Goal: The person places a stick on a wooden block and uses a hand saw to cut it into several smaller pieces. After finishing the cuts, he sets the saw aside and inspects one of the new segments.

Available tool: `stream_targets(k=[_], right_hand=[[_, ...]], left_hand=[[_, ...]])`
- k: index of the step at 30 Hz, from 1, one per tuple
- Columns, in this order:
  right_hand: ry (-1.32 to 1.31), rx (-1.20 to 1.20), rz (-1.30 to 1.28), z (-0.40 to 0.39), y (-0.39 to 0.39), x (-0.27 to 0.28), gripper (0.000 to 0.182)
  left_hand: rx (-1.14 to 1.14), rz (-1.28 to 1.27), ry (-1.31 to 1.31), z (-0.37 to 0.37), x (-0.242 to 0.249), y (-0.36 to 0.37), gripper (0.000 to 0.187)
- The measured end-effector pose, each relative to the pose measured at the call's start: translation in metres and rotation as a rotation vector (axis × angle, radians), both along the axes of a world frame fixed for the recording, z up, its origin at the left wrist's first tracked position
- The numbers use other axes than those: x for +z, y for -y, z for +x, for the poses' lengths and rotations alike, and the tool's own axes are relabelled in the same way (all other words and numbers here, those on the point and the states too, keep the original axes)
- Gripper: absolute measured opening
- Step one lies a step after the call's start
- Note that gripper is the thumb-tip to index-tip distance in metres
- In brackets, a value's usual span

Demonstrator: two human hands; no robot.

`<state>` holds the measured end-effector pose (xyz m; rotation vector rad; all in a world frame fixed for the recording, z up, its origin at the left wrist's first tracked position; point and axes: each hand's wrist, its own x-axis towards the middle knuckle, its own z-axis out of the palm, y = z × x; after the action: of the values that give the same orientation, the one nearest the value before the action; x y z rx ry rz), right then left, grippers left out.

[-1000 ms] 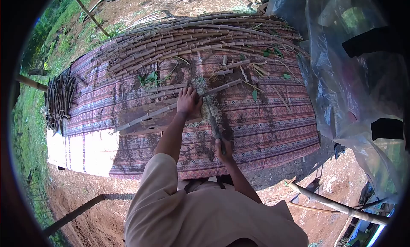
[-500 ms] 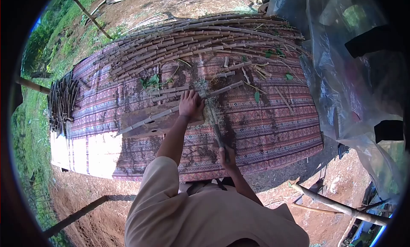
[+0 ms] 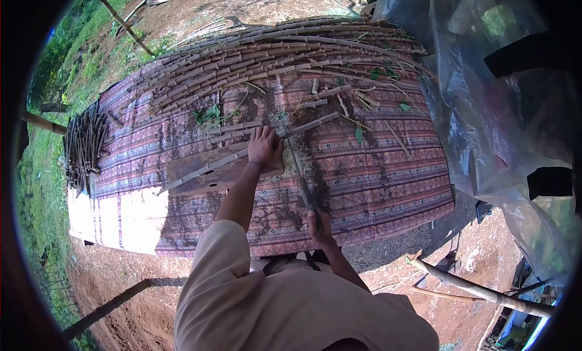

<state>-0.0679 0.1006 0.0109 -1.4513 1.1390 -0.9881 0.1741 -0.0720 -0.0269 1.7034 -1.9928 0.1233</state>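
A long jointed woody stem [image 3: 312, 125] lies slantwise on a flat brown wooden board [image 3: 185, 168], its right end reaching past the board's edge. My left hand [image 3: 264, 146] is closed over the stem near the right end of the board. In my right hand [image 3: 319, 225], close to the table's front edge, is the handle of a long, thin-bladed saw [image 3: 295, 160]. The blade points away from me and crosses the stem just right of my left hand. Pale sawdust lies around the blade. The contact between teeth and stem is too small to make out.
Many long stems [image 3: 242, 66] lie across the back of the patterned cloth [image 3: 376, 187]. A pile of short cut pieces [image 3: 85, 145] sits at the far left. Loose offcuts [image 3: 366, 98] and leaves [image 3: 209, 114] are scattered mid-table. Plastic sheeting [image 3: 461, 108] hangs at right.
The whole view has shifted slightly left. Both hands keep their grips, and the saw still crosses the stem at about the same place.
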Motion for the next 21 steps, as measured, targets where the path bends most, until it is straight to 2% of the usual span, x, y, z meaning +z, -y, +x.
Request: stream_targets(k=[4, 7, 10, 13, 16, 19, 21], right_hand=[[-0.050, 0.002, 0.046, 0.021, 0.045, -0.012, 0.032], [-0.022, 0.004, -0.052, 0.035, 0.078, -0.020, 0.032], [-0.007, 0.015, 0.002, 0.022, 0.051, -0.006, 0.036], [0.097, -0.023, 0.025, 0.004, 0.012, -0.021, 0.036], [-0.066, -0.023, 0.014, 0.013, 0.031, -0.034, 0.033], [-0.035, -0.015, 0.000, 0.035, 0.071, -0.025, 0.035], [-0.034, -0.028, -0.021, 0.035, 0.058, -0.017, 0.034]], left_hand=[[-0.017, 0.053, -0.008, 0.000, 0.002, 0.000, 0.031], [0.033, 0.092, -0.011, -0.002, 0.005, -0.002, 0.032], [0.053, 0.085, 0.004, -0.001, 0.003, 0.002, 0.033], [0.048, 0.049, 0.026, 0.000, -0.001, 0.003, 0.035], [0.013, 0.051, 0.030, 0.000, -0.004, -0.002, 0.036], [0.011, 0.114, 0.009, 0.001, -0.003, -0.002, 0.037], [0.021, 0.182, 0.001, 0.001, 0.003, 0.000, 0.037]])
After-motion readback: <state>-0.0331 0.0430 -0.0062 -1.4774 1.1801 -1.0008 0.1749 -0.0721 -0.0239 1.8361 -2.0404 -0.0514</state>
